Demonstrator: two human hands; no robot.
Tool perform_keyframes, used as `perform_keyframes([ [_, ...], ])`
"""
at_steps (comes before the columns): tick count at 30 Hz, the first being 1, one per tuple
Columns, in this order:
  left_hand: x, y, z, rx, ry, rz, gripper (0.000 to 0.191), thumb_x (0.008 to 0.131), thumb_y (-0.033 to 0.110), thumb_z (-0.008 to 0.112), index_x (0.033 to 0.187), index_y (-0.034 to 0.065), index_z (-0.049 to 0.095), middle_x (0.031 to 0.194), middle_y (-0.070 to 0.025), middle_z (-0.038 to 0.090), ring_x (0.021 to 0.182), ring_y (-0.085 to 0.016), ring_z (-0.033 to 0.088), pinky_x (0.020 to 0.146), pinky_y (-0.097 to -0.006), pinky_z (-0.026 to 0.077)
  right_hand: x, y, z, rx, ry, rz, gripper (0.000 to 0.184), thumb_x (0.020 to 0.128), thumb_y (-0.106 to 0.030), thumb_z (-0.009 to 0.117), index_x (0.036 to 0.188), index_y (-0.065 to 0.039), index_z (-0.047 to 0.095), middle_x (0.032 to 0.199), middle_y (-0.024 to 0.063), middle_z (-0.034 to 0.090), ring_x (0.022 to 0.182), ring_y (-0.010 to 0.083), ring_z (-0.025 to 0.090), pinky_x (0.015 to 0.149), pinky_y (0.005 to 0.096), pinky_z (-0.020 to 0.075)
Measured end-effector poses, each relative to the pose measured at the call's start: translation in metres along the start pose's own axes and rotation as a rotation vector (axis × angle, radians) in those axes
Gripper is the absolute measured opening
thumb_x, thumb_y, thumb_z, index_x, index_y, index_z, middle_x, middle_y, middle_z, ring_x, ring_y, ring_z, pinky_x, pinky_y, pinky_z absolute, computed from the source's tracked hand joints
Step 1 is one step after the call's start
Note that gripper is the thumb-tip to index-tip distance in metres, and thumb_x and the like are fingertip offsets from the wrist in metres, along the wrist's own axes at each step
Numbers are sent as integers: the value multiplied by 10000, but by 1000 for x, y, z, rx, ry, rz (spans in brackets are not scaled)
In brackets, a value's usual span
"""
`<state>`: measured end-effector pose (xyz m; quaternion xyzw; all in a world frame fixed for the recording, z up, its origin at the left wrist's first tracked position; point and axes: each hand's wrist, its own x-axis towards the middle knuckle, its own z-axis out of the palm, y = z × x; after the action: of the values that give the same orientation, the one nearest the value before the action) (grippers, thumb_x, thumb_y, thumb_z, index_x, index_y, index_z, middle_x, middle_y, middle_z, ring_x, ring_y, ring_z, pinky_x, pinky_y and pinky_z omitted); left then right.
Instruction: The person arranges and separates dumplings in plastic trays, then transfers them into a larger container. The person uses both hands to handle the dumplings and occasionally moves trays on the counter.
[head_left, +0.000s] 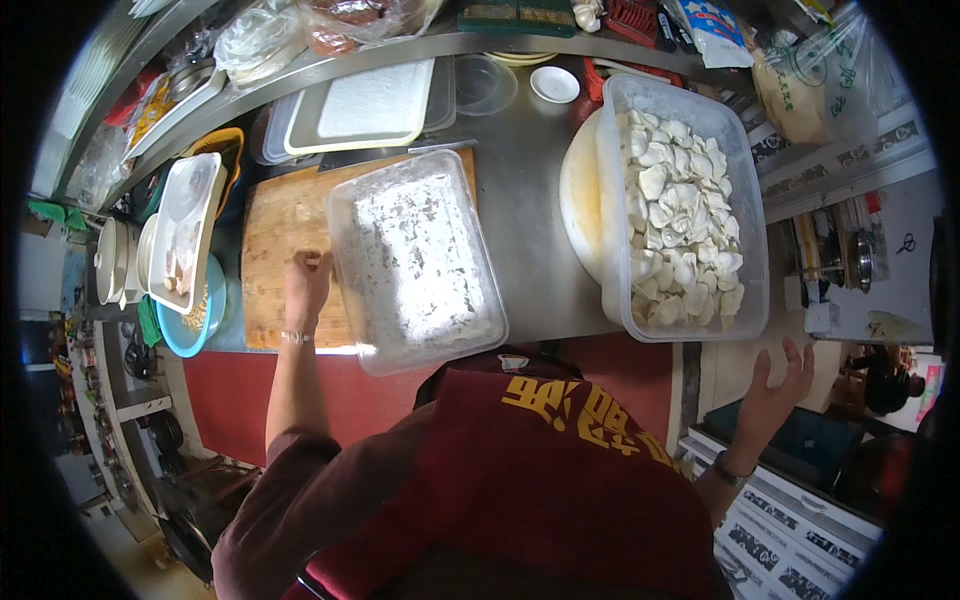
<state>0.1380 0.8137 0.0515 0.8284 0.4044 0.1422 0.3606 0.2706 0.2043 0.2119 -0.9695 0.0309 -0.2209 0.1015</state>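
My left hand (309, 279) is over the wooden board (285, 217), its fingers curled beside the left wall of a clear plastic tub (420, 262). Whether it touches or holds anything is not plain. White powdery residue covers the bottom of that tub, which lies partly on the board and partly on the steel counter (525, 225). My right hand (776, 379) is raised off the counter's right front corner, fingers spread and nothing in it. Nearest to it stands a large translucent tub (756, 300) filled with pale folded dough pieces (682, 210), overlapping a round whitish board (581, 195).
At the left are a blue basin (214, 319) and a white tray (187, 240) holding a clear container. A white rectangular tray (360, 105), a round clear lid (484, 84) and a small white dish (555, 85) lie at the back, below a steel shelf (442, 46).
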Motion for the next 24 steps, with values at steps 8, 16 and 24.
perform_keyframes([
  [8, -59, -13, 15, -18, -120, -79, 291, 892, 235, 714, 832, -43, 654, 691, -88, 653, 619, -146, 585, 579, -312, 478, 21, -14, 10, 113, 26, -64, 295, 978, -210, 634, 1238, -71, 633, 1438, 177, 489, 1382, 362, 386, 1140, 501, 297],
  [16, -80, -19, 0, -11, 127, -271, 262, 844, 225, 707, 885, -31, 670, 757, -137, 685, 688, -248, 650, 662, -361, 517, 60, -6, 29, 164, 32, -196, 254, 983, -134, 617, 1223, -59, 650, 1430, 155, 508, 1349, 330, 446, 1129, 458, 352],
  [24, -24, 42, -17, -89, 333, -49, 419, 887, 310, 723, 1090, -50, 653, 855, -134, 693, 763, -217, 672, 690, -347, 526, 78, 23, 21, 511, 38, -49, 211, 991, -93, 589, 1183, -37, 656, 1400, 157, 526, 1316, 304, 477, 1104, 430, 399],
])
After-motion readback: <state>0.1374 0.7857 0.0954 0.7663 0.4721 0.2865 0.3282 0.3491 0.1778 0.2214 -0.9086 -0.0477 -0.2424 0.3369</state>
